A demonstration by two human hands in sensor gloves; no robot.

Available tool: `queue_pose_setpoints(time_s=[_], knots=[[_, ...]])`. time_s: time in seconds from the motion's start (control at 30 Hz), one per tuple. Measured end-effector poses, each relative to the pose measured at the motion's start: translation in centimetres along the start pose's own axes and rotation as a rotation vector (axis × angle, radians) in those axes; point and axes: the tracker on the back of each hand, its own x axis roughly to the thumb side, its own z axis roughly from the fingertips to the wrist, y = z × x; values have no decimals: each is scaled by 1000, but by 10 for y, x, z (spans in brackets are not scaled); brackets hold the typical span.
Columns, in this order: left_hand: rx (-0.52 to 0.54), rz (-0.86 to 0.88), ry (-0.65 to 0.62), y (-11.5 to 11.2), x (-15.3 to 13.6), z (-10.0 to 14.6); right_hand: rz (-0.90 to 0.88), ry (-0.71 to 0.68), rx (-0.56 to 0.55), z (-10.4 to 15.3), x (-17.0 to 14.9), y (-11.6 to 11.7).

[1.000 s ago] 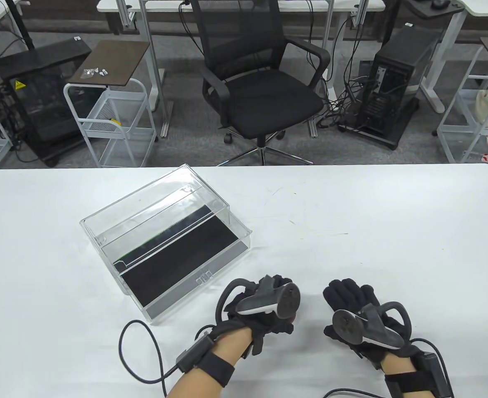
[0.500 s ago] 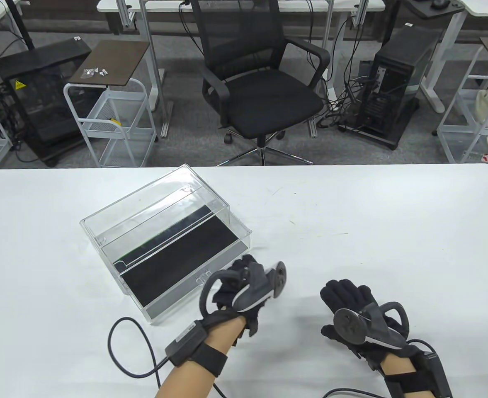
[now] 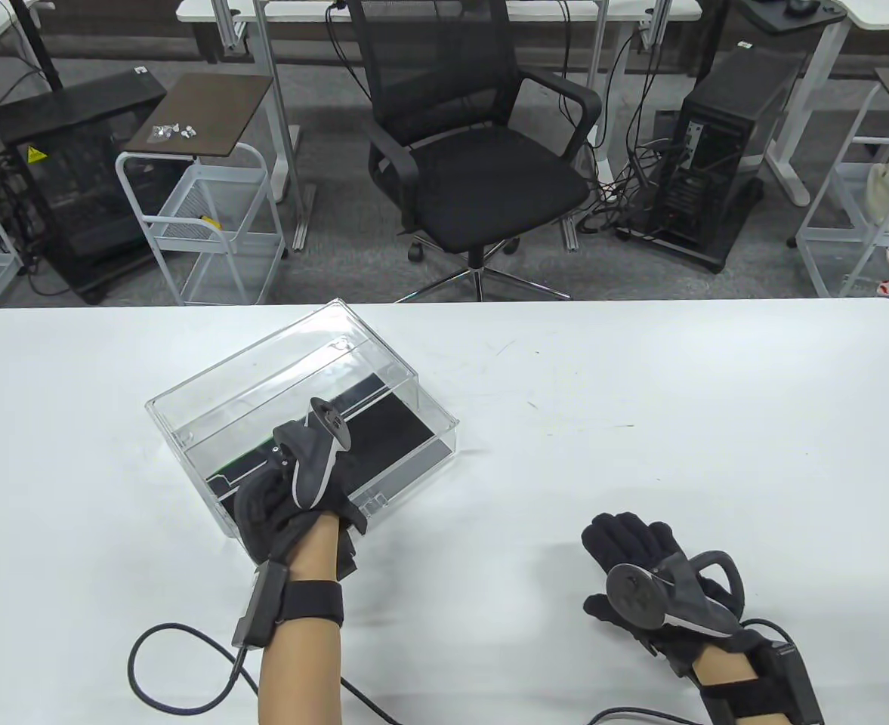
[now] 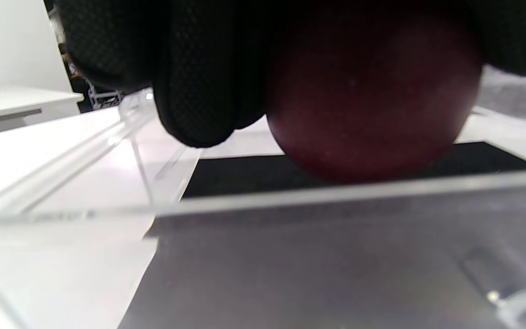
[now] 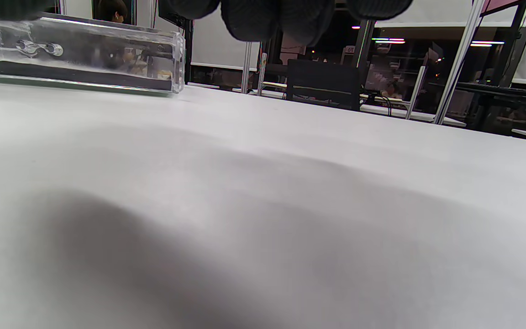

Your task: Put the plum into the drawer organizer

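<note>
Right now my left hand (image 3: 293, 498) is over the near edge of the clear drawer organizer (image 3: 210, 400), its tracker tilted up above the open drawer. From the wrist view, my gloved fingers (image 4: 194, 87) wrap round the dark red plum (image 4: 372, 100), which hangs just above the drawer's clear front wall, with the black liner (image 4: 254, 173) of the drawer floor behind it; the plum is in my grip and has not touched the liner. From above the plum itself is hidden under my hand. The organizer sits at an angle on the left half of the white table (image 3: 640, 393). My right hand (image 3: 640, 566) lies well apart, palm down on the table near the right front, fingers loosely spread and holding nothing. Its wrist view shows only fingertips (image 5: 290, 18) along the top edge and the organizer's corner at far left.
</note>
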Motion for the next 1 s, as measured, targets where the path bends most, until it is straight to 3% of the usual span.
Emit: queue_pose_setpoints(time_s=[0.2,0.67,0.9,1.0], knots=[[-117,-68,42,-18,4,-17,-13,-2,11,-1,-1,0],[-225,-90,51,-49,2,-42,-36,14,37,-3,-4,1],[-199,-22,6,-31,-3,-29,-40,20,41,-3,-5,0],[-119,57,-73,-15,-9,-10,-45,23,37,-3,-5,-1]])
